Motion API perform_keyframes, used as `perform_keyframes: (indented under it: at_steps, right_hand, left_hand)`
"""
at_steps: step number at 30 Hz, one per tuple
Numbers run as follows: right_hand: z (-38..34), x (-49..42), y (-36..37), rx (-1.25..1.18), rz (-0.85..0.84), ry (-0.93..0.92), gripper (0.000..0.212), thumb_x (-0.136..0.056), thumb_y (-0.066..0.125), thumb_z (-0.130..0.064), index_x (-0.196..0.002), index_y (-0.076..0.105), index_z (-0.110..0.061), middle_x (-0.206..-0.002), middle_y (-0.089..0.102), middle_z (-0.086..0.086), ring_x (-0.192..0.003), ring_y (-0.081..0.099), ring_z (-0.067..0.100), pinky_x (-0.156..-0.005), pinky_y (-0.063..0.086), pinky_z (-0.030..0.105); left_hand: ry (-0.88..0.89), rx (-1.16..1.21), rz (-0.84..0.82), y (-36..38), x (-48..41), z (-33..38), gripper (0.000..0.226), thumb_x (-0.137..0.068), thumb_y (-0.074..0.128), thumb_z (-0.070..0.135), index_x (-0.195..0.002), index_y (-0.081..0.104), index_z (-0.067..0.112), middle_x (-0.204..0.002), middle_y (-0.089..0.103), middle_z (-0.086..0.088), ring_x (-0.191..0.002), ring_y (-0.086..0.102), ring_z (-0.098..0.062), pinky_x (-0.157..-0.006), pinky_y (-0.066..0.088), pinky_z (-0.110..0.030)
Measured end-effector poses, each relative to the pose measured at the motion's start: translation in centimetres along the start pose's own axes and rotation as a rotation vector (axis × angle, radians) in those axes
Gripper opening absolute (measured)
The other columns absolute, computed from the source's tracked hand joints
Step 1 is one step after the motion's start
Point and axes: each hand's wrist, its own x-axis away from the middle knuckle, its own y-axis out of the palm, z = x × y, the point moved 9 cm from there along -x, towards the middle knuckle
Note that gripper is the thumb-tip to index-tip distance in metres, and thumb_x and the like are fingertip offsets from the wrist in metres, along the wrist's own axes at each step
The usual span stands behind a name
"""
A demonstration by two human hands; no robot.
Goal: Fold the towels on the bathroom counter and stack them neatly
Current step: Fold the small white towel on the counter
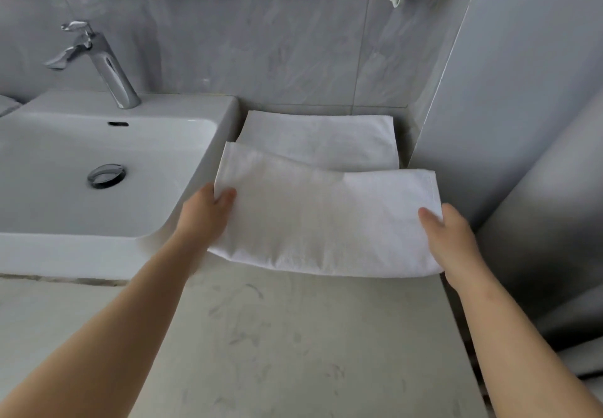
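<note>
the left hand [208,208] and right hand [452,238] each pinch a side edge of a folded white towel [319,221], held above the marble counter [293,345]; behind it a second folded towel [323,138] lies flat against the wall; the sink basin [182,136] to the left holds only its drain plug [106,175], beneath a chrome faucet [107,65]

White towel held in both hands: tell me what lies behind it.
Behind the held white towel lies a folded white towel, near the grey tiled wall. Its near edge is covered, so its full extent cannot be seen.
</note>
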Motion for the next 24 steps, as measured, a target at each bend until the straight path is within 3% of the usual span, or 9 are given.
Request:
perform_keyframes:
  at_steps: [7, 12, 15, 21, 24]
  right_hand:
    - [-4.2, -6.4, 1.5, -0.05, 0.056, -0.067, 0.027, -0.097, 0.045, -0.023, -0.108, 0.052, 0.0, -0.099, 0.054, 0.009, -0.091, 0.05, 0.023, -0.082, 0.042, 0.034]
    - [-7.0, -12.0, 2.5, -0.05, 0.059, -0.079, 0.029, -0.096, 0.044, -0.025, -0.11, 0.053, -0.001, -0.106, 0.057, 0.014, -0.101, 0.055, 0.033, -0.091, 0.045, 0.045]
    - [-7.8, -15.0, 3.2, -0.054, 0.04, -0.062, 0.028, -0.096, 0.043, -0.025, -0.113, 0.052, -0.005, -0.108, 0.055, 0.009, -0.099, 0.053, 0.027, -0.091, 0.044, 0.042]
    - [-8.3, -19.9, 4.1, -0.024, 0.056, -0.044, 0.024, -0.096, 0.042, -0.025, -0.111, 0.051, -0.009, -0.103, 0.052, 0.005, -0.092, 0.049, 0.021, -0.078, 0.04, 0.031]
    - [-7.9, -21.6, 4.8, -0.023, 0.046, -0.017, 0.024, -0.095, 0.042, -0.022, -0.109, 0.053, -0.006, -0.099, 0.051, 0.005, -0.089, 0.048, 0.02, -0.075, 0.039, 0.03]
  left_hand:
    - [0.015, -0.064, 0.014, -0.5, -8.3, 4.3, 0.035, -0.097, 0.044, 0.029, -0.115, 0.053, 0.0, -0.113, 0.059, -0.021, -0.105, 0.053, -0.037, -0.076, 0.035, -0.033]
    - [-0.001, -0.023, 0.001, 0.1, -14.5, 6.5, 0.036, -0.096, 0.045, 0.03, -0.117, 0.054, 0.002, -0.116, 0.058, -0.02, -0.107, 0.053, -0.037, -0.083, 0.04, -0.036]
    - [-0.015, 0.013, -0.023, 1.3, -17.4, 7.2, 0.038, -0.097, 0.045, 0.031, -0.122, 0.052, 0.003, -0.121, 0.056, -0.018, -0.111, 0.051, -0.036, -0.087, 0.04, -0.037]
    - [-0.054, 0.017, -0.049, 3.6, -21.5, 7.9, 0.041, -0.097, 0.043, 0.03, -0.129, 0.05, 0.004, -0.127, 0.054, -0.017, -0.115, 0.05, -0.036, -0.09, 0.039, -0.035]
    - [-0.079, 0.009, -0.055, 4.9, -22.4, 7.5, 0.042, -0.098, 0.042, 0.03, -0.131, 0.047, 0.005, -0.127, 0.053, -0.016, -0.116, 0.05, -0.035, -0.084, 0.036, -0.032]
